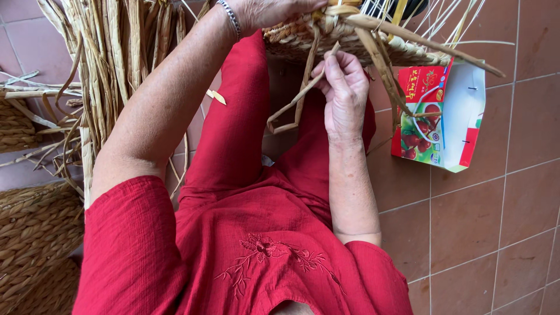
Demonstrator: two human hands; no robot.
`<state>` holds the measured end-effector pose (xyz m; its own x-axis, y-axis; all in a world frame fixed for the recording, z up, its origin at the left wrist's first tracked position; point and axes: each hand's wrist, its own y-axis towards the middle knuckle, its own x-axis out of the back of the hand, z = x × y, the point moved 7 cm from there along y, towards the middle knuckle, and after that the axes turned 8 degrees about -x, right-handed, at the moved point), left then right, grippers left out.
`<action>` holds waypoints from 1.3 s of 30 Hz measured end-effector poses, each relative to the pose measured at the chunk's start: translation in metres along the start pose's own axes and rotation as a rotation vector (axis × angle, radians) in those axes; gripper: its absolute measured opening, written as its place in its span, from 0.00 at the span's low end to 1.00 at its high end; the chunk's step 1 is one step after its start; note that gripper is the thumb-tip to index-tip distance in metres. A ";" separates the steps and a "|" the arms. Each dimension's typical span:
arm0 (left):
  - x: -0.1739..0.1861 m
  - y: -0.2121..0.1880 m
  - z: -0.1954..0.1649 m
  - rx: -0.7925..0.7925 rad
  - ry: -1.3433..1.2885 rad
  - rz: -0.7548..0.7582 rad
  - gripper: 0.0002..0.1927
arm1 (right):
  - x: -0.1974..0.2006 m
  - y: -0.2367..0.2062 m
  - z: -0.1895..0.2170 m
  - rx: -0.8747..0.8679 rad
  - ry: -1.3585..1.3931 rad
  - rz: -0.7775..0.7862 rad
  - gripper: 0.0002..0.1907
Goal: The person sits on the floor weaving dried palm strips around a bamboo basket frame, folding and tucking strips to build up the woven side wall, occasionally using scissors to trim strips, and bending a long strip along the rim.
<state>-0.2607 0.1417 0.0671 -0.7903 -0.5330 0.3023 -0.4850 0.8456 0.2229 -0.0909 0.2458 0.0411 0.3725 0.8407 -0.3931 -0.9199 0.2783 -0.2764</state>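
A half-woven straw basket [350, 41] rests over my knees at the top of the head view, with loose strands sticking out to the right. My left hand [274, 10], with a silver bracelet at the wrist, grips the basket's woven rim. My right hand [344, 93] is below the basket and pinches a flat straw strand [294, 102] that hangs down in a bent loop. I am seated and wear red clothes with embroidery on the front.
A bundle of dried straw [111, 64] leans at the upper left. Finished woven baskets [32, 233] sit at the lower left. A flattened colourful cardboard box [443, 116] lies on the brown tiled floor [496, 233] to the right.
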 end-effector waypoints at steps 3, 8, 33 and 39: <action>0.004 -0.021 0.002 -0.019 -0.126 0.000 0.21 | -0.008 -0.014 0.006 0.018 -0.020 0.021 0.08; 0.000 -0.045 0.000 -0.129 -0.322 -0.090 0.20 | -0.008 -0.050 0.046 0.165 0.029 0.046 0.07; -0.063 -0.109 -0.030 0.157 -0.321 -0.505 0.14 | 0.079 -0.161 0.036 0.058 -0.146 0.001 0.16; -0.057 -0.098 -0.041 0.065 -0.416 -0.473 0.18 | 0.004 -0.114 0.012 0.409 -0.921 0.117 0.39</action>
<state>-0.1527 0.0878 0.0656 -0.5576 -0.8047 -0.2038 -0.8291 0.5280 0.1838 0.0137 0.2228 0.0817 0.1966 0.8559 0.4784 -0.9803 0.1636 0.1103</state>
